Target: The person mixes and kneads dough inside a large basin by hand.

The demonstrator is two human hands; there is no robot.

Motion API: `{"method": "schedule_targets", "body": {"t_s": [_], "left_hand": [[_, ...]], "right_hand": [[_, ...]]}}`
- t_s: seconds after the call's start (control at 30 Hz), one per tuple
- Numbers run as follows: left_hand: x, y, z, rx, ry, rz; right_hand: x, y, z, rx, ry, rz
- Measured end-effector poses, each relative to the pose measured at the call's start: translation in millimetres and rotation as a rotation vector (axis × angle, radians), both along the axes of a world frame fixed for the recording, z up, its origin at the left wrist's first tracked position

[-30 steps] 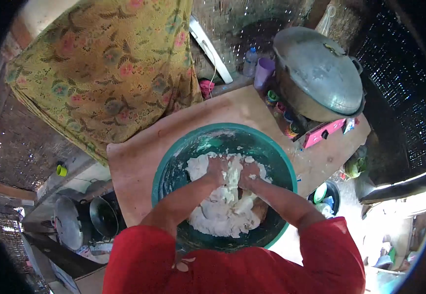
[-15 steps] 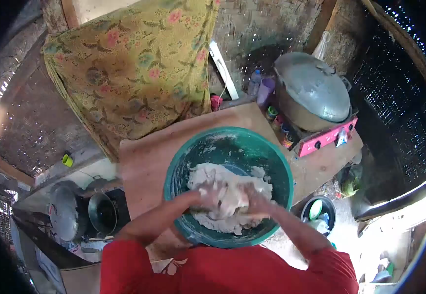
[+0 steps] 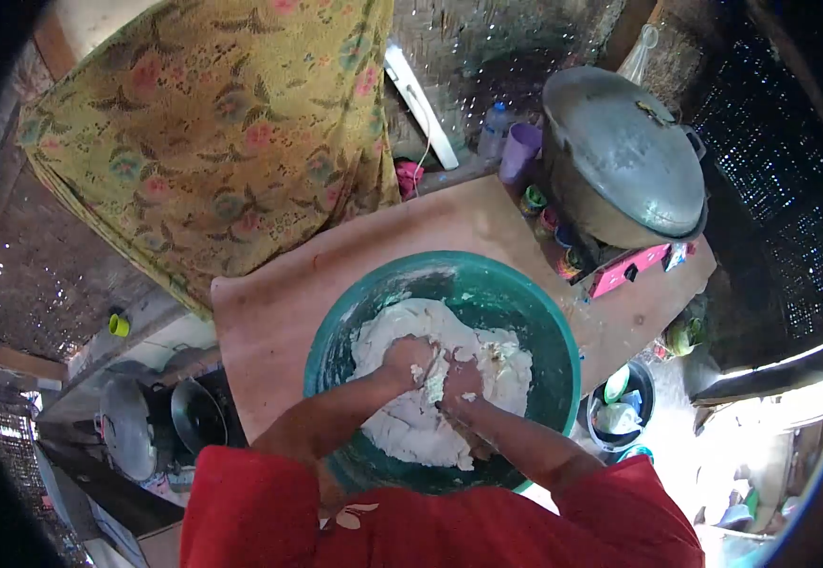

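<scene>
Dough is sitting in the green basin, on the table, basin's near rim partly hidden by the red shirt. Step in hand, as judged: kneading, with the mass being pressed by both hands at its middle. Left hand: set into the dough, back of hand up, fingers mostly buried; how far they are opened, or whether a fold is gripped, cannot be told. Right hand: close beside it, also in contact, specked with white; finger curl is hidden too, grip can't be confirmed. A strip of dough is squeezed up between the two. Top-left part looks fairly smooth, right side lumpy, lower edge ragged, so mixing is judged uneven. Next move seems to call for the lumpy side to be folded inward and pressed, basin kept steady.
</scene>
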State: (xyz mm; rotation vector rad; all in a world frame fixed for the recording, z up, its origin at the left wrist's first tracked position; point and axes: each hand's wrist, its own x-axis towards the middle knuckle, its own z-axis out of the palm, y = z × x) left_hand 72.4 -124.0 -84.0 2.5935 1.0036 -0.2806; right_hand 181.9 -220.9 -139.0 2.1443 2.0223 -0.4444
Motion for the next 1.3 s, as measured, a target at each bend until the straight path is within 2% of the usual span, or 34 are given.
{"method": "schedule_targets", "body": {"t_s": [0.1,0.2,0.23,0.3,0.33,0.4,0.47,0.53,0.57,0.6,0.67,0.73,0.77,0.8,0.83,0.87,0.9,0.93,1.0,1.03,1.07,1.17,1.2,1.23,1.27,1.3], "left_hand": [[10,8,-2,0.035,0.059,0.057],[11,-2,8,0.094,-0.038,0.154],[0,3,-41,0.142,-0.233,0.115],[-5,-2,-57,0.207,-0.171,0.067],[-11,-11,-66,0.245,-0.091,0.036],[-23,-21,-75,0.213,-0.135,0.031],[-27,-30,-67,0.162,-0.017,0.022],[-35,-28,-79,0.119,-0.032,-0.035],[-36,-25,-70,0.072,-0.046,-0.084],[-38,-23,-60,0.068,-0.046,-0.094],[-39,-32,33,-0.172,0.030,-0.214],[-34,-31,41,-0.170,0.009,-0.266],[-35,-31,40,-0.159,-0.011,-0.300],[-32,-28,36,-0.147,-0.008,-0.308],[-26,-30,30,-0.096,-0.066,-0.168],[-27,-40,20,-0.052,-0.121,-0.021],[-32,-47,-3,0.130,-0.340,-0.155],[-25,-52,-13,0.198,-0.363,-0.093],[4,-65,-36,0.281,-0.371,-0.032],[17,-68,-29,0.204,-0.255,-0.002],[20,-72,1,0.072,-0.121,0.019],[-10,-83,122,-0.147,0.000,0.009],[-22,-61,104,-0.089,-0.092,-0.035],[-33,-39,86,-0.026,-0.180,-0.082],[-33,-22,98,-0.023,-0.206,-0.138],[-24,3,118,-0.021,-0.237,-0.196]], "right_hand": [[8,27,-9,0.081,0.001,-0.050],[12,36,-18,0.134,-0.011,-0.062],[12,37,-35,0.154,-0.032,-0.036],[20,35,-96,0.202,-0.110,0.072],[26,17,-55,0.183,0.075,0.145],[38,-19,38,0.083,0.462,0.272],[57,-57,30,0.158,0.620,0.232],[76,-74,43,0.236,0.471,-0.170],[83,-74,34,0.233,0.471,-0.181],[89,-71,24,0.300,0.761,-0.480],[108,-52,-26,0.372,1.039,-0.797],[127,-25,-102,0.235,1.261,-0.849],[117,-20,-86,0.237,1.265,-0.859],[106,-6,-68,0.347,1.250,-0.770],[94,12,-35,0.454,1.229,-0.675],[100,27,-23,0.396,1.059,-0.605],[106,42,-10,0.344,0.882,-0.528],[112,57,2,0.301,0.712,-0.449],[112,74,19,0.235,0.589,-0.375],[110,82,26,0.208,0.547,-0.358],[107,88,32,0.191,0.503,-0.351],[89,80,46,0.244,0.276,-0.396],[77,67,50,0.278,0.179,-0.391],[54,40,98,0.281,0.241,-0.371],[41,23,91,0.291,0.073,-0.259],[30,5,90,0.232,0.035,-0.156]]}}
